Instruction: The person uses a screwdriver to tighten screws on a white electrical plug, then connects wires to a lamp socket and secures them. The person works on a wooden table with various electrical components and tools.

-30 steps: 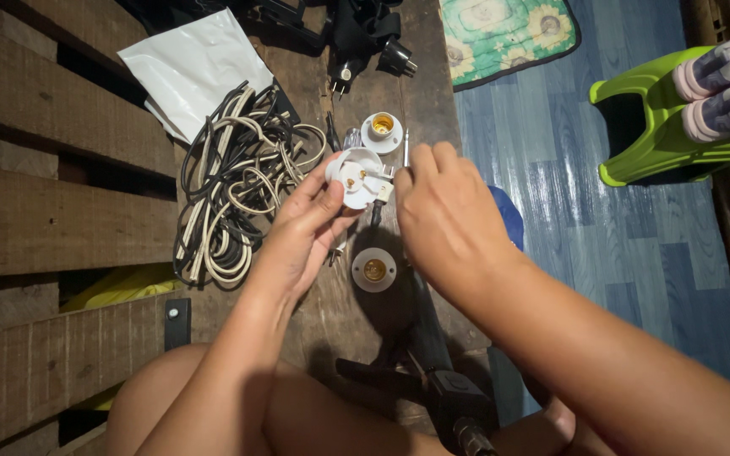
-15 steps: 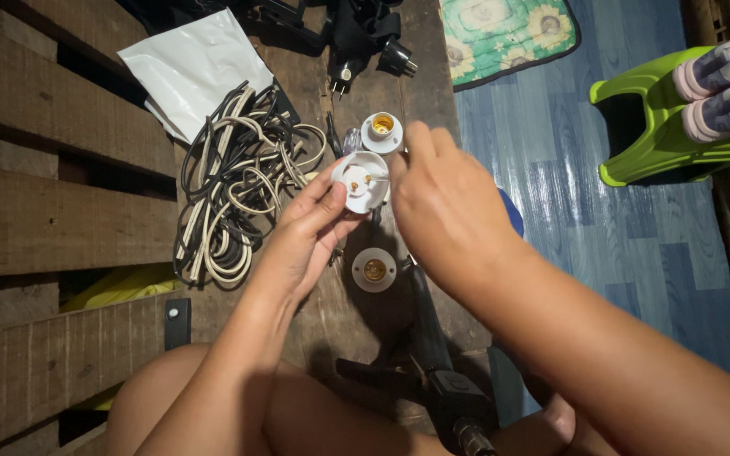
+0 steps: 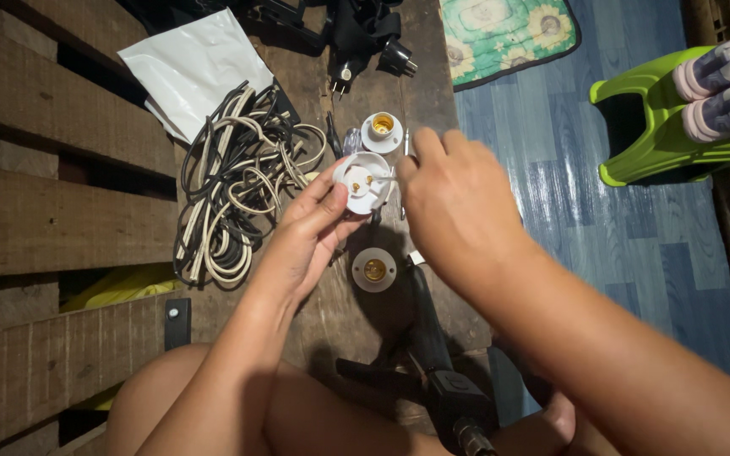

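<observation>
My left hand holds a round white lamp socket base with brass contacts facing up, above a dark wooden bench. My right hand is closed over a thin white wire or small tool at the socket's right edge; what the fingers pinch is mostly hidden. Two more white lamp sockets lie on the bench: one just beyond the held piece, another below it, near my wrist.
A coil of black and beige cable lies left of my hands, with a white plastic bag behind it. Black plugs sit at the top. A black tripod-like stand rests by my knees. A green stool with pink shoes stands on the blue floor.
Both hands and the held socket have shifted slightly; my right hand's fingers have come closer to the socket's right edge.
</observation>
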